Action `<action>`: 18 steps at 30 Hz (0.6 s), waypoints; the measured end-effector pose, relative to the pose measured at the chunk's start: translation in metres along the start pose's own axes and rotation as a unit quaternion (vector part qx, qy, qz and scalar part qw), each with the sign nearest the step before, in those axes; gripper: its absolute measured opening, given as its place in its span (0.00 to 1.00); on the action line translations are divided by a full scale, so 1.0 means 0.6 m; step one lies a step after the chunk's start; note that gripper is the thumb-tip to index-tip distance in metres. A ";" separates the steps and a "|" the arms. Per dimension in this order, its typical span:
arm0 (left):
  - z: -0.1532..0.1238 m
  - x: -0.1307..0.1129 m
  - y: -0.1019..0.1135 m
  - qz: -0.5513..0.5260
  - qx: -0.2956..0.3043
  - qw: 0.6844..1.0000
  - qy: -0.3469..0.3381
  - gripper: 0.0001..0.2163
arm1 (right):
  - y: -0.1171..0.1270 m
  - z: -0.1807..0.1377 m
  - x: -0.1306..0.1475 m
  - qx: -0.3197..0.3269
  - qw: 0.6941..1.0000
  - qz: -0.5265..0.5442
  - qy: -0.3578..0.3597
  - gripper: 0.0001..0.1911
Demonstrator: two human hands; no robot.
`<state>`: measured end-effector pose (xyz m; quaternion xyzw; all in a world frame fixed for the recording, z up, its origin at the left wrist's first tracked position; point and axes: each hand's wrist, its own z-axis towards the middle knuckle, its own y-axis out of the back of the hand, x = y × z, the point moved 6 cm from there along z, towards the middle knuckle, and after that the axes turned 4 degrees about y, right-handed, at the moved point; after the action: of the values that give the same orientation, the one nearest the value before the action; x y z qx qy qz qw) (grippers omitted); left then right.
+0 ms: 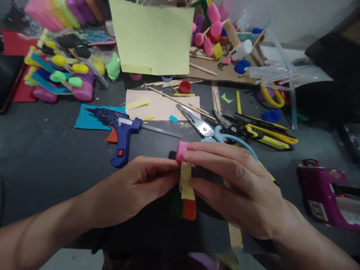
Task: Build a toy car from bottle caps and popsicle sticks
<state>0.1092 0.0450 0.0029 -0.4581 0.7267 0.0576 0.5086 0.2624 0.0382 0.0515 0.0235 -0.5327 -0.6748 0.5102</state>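
Toy (187, 183) w/ pink top (182, 150) is pinched btwn my L hand (146, 185) & R hand (242, 187); blue glue gun (123, 131) lies near on table (157, 148).

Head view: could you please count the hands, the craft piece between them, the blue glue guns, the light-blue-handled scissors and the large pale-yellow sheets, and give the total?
Hands: 2 (left hand, right hand)
Craft piece: 1
Blue glue gun: 1
Light-blue-handled scissors: 1
Large pale-yellow sheet: 1
Total: 6
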 end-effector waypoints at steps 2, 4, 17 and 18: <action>0.000 0.001 0.001 -0.006 0.000 1.000 0.001 0.13 | 0.000 -0.001 0.004 -0.020 0.999 -0.029 0.001 0.19; 0.000 0.002 0.001 -0.008 -0.003 1.000 0.003 0.13 | -0.002 -0.002 0.004 -0.031 0.999 -0.038 -0.005 0.18; -0.004 0.008 0.004 0.006 -0.015 1.000 0.013 0.15 | -0.004 0.007 0.011 -0.017 0.999 -0.031 0.026 0.09; -0.003 0.008 0.004 0.008 -0.014 1.000 0.015 0.15 | -0.005 0.007 0.012 -0.014 0.999 -0.037 0.034 0.09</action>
<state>0.1056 0.0424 -0.0009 -0.4600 0.7371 0.0650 0.4907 0.2546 0.0359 0.0547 0.0588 -0.5046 -0.6993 0.5030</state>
